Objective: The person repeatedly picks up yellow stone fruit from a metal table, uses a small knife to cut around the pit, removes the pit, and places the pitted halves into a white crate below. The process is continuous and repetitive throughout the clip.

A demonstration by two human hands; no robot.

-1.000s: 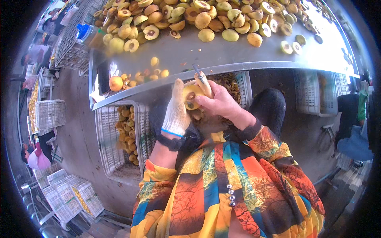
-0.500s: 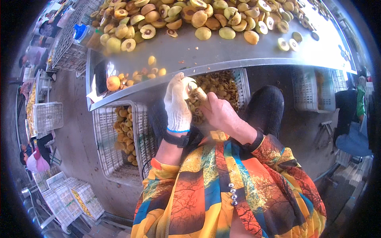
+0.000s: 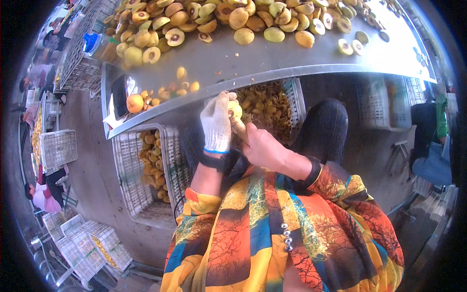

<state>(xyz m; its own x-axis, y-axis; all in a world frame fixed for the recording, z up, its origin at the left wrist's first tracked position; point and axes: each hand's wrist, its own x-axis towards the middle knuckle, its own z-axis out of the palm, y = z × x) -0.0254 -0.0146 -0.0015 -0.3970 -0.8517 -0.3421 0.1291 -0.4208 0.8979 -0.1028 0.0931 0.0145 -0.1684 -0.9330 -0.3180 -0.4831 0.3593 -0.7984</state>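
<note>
My left hand (image 3: pixel 215 125), in a white knit glove, is closed around a yellow peach half (image 3: pixel 235 110) just off the table's front edge. My bare right hand (image 3: pixel 271 152) grips the light wooden handle (image 3: pixel 239 129) of a small tool. The tool's tip meets the fruit, and its blade is hidden. Beneath my hands, a white crate (image 3: pixel 295 97) contains brownish peach pieces and scraps. Halved peaches (image 3: pixel 238 18), some with pits showing, lie heaped on the metal table (image 3: pixel 204 61).
Left of my legs stands a white crate (image 3: pixel 127 168) partly filled with peach halves. A phone (image 3: pixel 118 95), a whole peach (image 3: pixel 134 103) and small pieces lie at the table's left corner. A blue-lidded jar (image 3: pixel 97 45) stands behind. Other people work at both sides.
My right hand has shifted slightly left and down, and the tool handle is steeper. More of the yellow fruit shows in my left hand. The view has shifted a little.
</note>
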